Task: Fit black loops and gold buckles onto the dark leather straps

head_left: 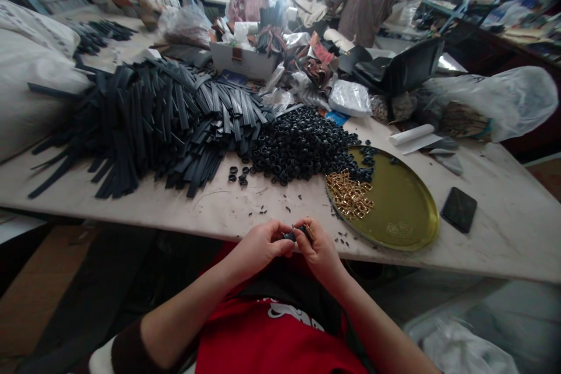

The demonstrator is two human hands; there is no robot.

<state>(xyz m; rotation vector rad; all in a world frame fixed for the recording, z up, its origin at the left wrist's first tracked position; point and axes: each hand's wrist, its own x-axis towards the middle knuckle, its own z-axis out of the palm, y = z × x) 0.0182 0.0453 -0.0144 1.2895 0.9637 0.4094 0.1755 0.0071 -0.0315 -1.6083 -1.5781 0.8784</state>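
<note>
My left hand [267,243] and my right hand [319,248] meet at the table's front edge, fingers closed. Between them is a short dark strap [289,236], pinched from both sides. A gold buckle [310,231] shows at the right hand's fingers; how it joins the strap is hard to make out. Just to the right, a round gold-coloured tray [405,204] holds a heap of gold buckles [350,196]. Behind the hands lies a pile of small black loops [302,143], some spilling onto the tray. Long black strips [162,123] are heaped on the left.
A dark phone [459,209] lies right of the tray. Behind the piles stand a white box [243,61] of scraps and a clear plastic packet [349,98]. A large white sack [35,87] borders the left side. Other people [366,0] are at the back.
</note>
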